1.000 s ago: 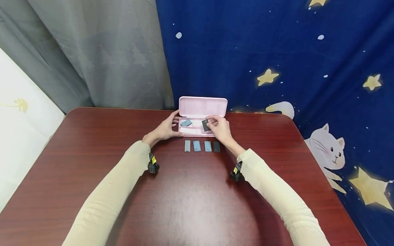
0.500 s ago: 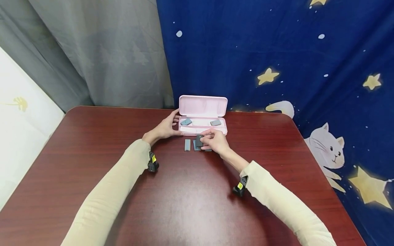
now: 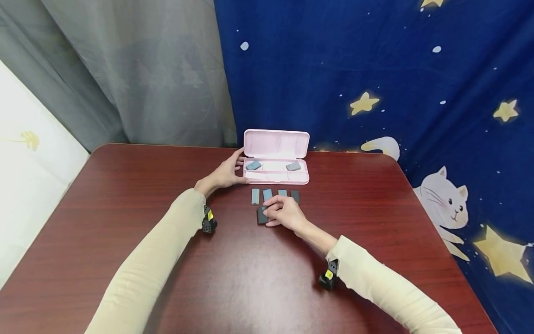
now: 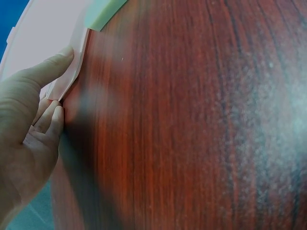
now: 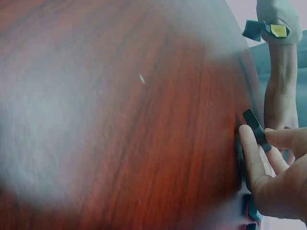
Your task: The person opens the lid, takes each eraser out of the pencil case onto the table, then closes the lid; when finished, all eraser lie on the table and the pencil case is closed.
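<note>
The pink pencil case (image 3: 267, 176) stands with its lid raised near the table's far edge. My left hand (image 3: 224, 173) holds its left end, thumb at the front and fingers along the side; the left wrist view shows the thumb over its edge. My right hand (image 3: 288, 214) pinches a dark, flat rectangular block (image 3: 261, 216) in front of the case, just nearer than a row of similar pieces. In the right wrist view the block (image 5: 256, 130) sits tilted between thumb and fingers. Inside the case lie a blue-grey block (image 3: 253, 165) at left and a grey block (image 3: 293, 166) at right.
The row before the case has a light grey piece (image 3: 255, 196), two bluish pieces, the left one (image 3: 267, 194) and the right one (image 3: 282, 192) partly behind my right hand, and a dark piece (image 3: 295, 196). Curtains hang behind the table (image 3: 200, 278).
My right hand has carried the dark block out from over the case, toward me past the row. The grey block inside the case has come into view. The left hand stays on the case.
</note>
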{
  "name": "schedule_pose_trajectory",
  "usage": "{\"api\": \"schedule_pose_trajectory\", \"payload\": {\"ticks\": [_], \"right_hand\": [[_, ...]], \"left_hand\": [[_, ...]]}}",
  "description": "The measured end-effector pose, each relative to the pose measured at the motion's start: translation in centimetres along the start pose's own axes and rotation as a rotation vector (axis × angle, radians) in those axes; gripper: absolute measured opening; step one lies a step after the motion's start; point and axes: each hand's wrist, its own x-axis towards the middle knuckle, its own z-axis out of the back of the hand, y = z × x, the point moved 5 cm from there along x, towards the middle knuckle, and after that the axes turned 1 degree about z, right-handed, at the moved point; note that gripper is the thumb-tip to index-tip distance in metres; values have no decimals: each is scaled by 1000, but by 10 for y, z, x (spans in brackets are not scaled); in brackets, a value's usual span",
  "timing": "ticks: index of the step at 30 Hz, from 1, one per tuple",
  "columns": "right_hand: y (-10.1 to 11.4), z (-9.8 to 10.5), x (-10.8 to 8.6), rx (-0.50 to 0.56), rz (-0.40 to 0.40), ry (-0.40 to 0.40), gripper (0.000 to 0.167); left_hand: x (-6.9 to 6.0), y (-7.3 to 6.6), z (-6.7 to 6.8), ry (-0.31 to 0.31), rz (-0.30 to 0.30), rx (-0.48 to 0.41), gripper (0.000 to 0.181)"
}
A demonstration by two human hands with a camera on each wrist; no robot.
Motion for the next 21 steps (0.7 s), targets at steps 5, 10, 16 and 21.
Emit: {"api": "schedule_pose_trajectory", "payload": {"ticks": [5,10,16,21], "right_hand": [[-2,-9,-1,-10,17,16,21],[-3,-12,-2,-71,30,28,22],[-3,-8,-6,-151,50,8,20],[-2,-13,-4,-207,72,30,20]], "left_hand": [[0,0,-1,-1,7,2,104],[-2,-9,-1,-6,-22,-2,103],[4,-3,-8,-6,-17,2,104],[0,1,-2,-26,3,11,104]]}}
